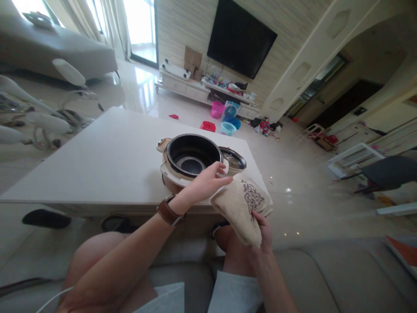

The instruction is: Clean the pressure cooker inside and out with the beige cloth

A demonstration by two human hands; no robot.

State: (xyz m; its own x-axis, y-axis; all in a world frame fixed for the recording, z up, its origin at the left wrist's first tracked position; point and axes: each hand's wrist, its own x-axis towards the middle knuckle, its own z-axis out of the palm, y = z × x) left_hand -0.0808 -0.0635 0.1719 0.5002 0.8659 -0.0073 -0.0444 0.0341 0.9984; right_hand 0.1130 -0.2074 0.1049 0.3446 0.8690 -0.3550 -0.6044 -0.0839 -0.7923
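Note:
A rice cooker [169, 174] stands near the front right of a pale table [107, 165], with its black inner pot [192, 156] showing and its lid [233, 158] hinged back to the right. My left hand [203, 184], with a brown watch strap at the wrist, reaches to the cooker's near rim, its fingers stretched out and touching the rim. My right hand [262, 228] grips a beige cloth [241, 206] with a dark pattern, held just right of the cooker at the table's edge.
I sit on a grey sofa [325, 274], knees against the table. Beyond the table the glossy floor holds coloured baskets [224, 119] and toys. A TV [241, 37] hangs over a low cabinet [185, 84]. A dark chair [387, 171] stands at the right.

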